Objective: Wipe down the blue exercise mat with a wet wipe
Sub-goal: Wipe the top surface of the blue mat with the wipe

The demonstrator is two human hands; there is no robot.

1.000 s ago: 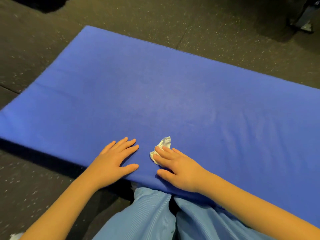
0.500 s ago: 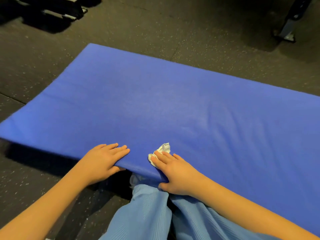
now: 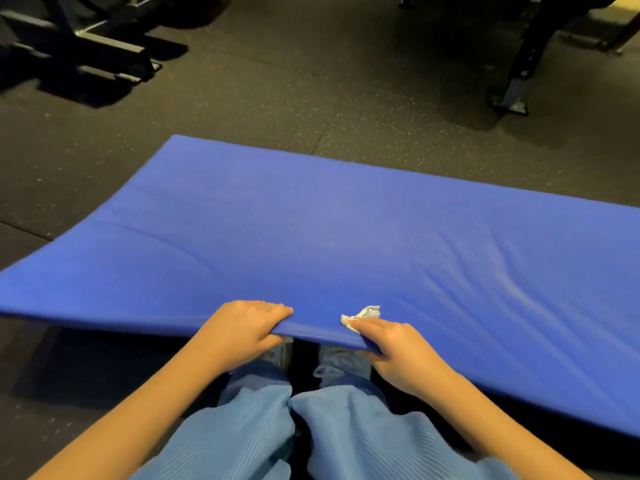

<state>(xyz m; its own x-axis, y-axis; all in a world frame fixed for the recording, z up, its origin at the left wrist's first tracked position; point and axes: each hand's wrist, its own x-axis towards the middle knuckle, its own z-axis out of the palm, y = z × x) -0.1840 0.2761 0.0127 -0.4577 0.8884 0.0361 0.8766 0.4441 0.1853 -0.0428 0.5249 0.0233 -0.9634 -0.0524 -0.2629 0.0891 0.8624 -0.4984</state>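
Light blue trousers (image 3: 263, 427) fill the near edge of the view, and both bare forearms reach forward over them. The left hand (image 3: 246, 327) grips the near edge of the blue exercise mat (image 3: 346, 237), with its fingers curled over the top and its thumb underneath. Just beside it, the right hand (image 3: 391, 348) clasps the same edge and pins a crumpled wet wipe (image 3: 362, 315) against the mat's top under its fingertips. That edge is held up off the dark speckled floor (image 3: 277, 98), and the far edge lies flat. Beyond the mat stand dark metal equipment frames (image 3: 104, 53).
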